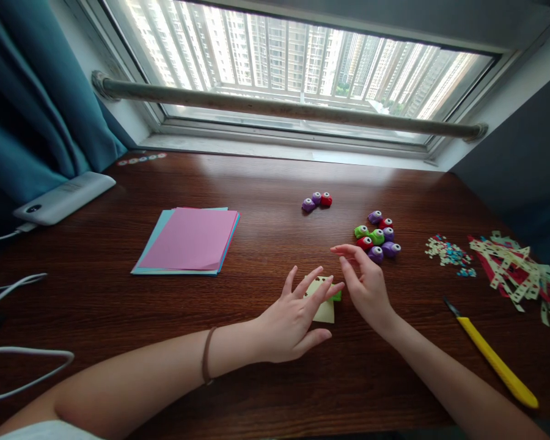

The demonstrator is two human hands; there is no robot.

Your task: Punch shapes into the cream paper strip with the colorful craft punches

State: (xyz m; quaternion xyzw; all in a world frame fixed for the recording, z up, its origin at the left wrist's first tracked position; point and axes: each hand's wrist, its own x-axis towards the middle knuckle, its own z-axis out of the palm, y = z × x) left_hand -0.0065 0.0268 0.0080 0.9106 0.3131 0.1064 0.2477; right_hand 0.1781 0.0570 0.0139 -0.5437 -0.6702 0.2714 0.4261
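My left hand (288,324) lies spread out, palm down, over a small pale yellow paper (325,313) with a few small dark punched holes near its top edge. At the paper's right side a bright green piece (337,296) shows, partly hidden by my left fingers; it looks like a craft punch, but I cannot be sure. Just to the right, my right hand (368,292) is raised with loosely bent fingers, thumb and forefinger apart, and nothing visible between them. Beyond it sits a cluster of purple, red and green craft punches (376,237).
Two purple punches and a red punch (326,200) stand farther back. Coloured paper sheets (187,241) lie left. Right are tiny punched bits (447,250), paper strips (517,269) and a yellow-handled craft knife (497,360). A white power bank (66,198) and cables lie far left.
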